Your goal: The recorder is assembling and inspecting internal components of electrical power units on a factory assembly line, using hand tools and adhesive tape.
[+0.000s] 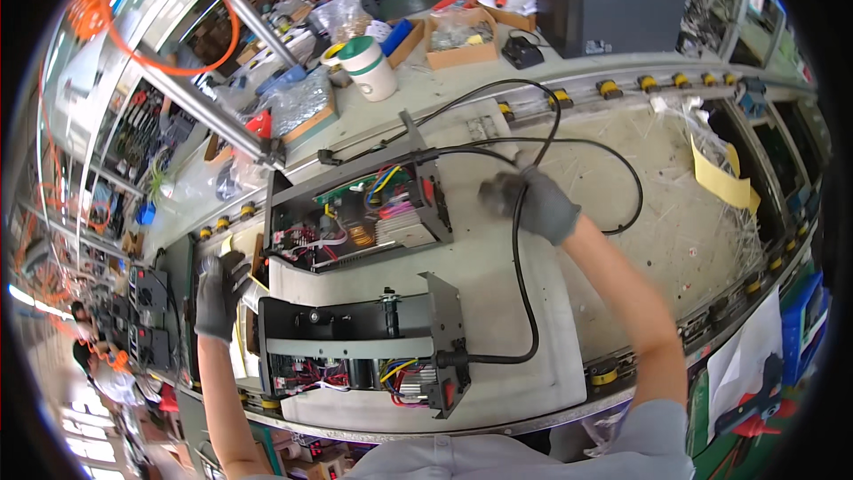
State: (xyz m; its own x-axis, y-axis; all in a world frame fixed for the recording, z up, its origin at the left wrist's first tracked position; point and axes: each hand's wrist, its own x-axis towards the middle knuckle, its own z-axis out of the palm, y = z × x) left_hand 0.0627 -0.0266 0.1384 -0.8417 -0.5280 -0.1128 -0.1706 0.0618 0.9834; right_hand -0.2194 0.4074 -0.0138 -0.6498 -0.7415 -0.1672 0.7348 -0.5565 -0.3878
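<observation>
Two black metal chassis with exposed electronics lie before me. The far chassis (355, 218) shows coloured wires, a copper coil and a finned heat sink. The near chassis (360, 347) stands beside it, its wiring toward me. A black cable (536, 302) runs from the near one's right end up across my right hand (538, 204). That hand wears a grey glove and is closed around the cable, its fingertips slightly blurred. My left hand (218, 295), also gloved, rests left of both chassis with fingers apart, nearest a yellowish strip and a dark edge; it holds nothing I can see.
A roller-edged bench (613, 276) carries the pale board under the chassis. Behind it stand a white cup with a green lid (367, 68), a box of small parts (462, 40) and a dark cabinet (613, 4). Yellow paper (721, 176) lies right. Orange coiled hoses hang upper left.
</observation>
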